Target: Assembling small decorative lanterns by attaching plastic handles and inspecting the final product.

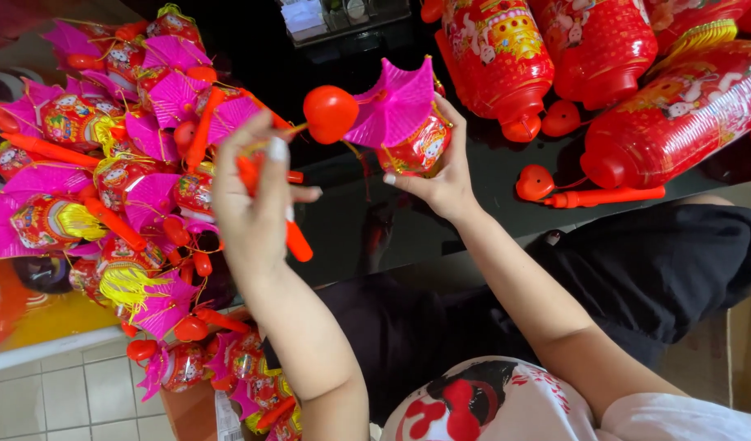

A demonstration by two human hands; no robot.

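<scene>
My left hand (249,204) grips an orange-red plastic handle stick (296,239) that points down to the right. My right hand (445,175) holds a small red toy lantern (416,149) with a pink fan-shaped top (396,102). A red heart-shaped piece (330,113) sits between the two hands, joined to the lantern by a thin gold cord. Both hands hover over a glossy black table (367,220).
A heap of small pink-and-red lanterns (122,155) lies at the left, spilling toward my lap. Larger red cylinder lanterns (596,57) with heart pieces and a red stick (608,196) lie at the upper right. Tiled floor (73,392) shows at bottom left.
</scene>
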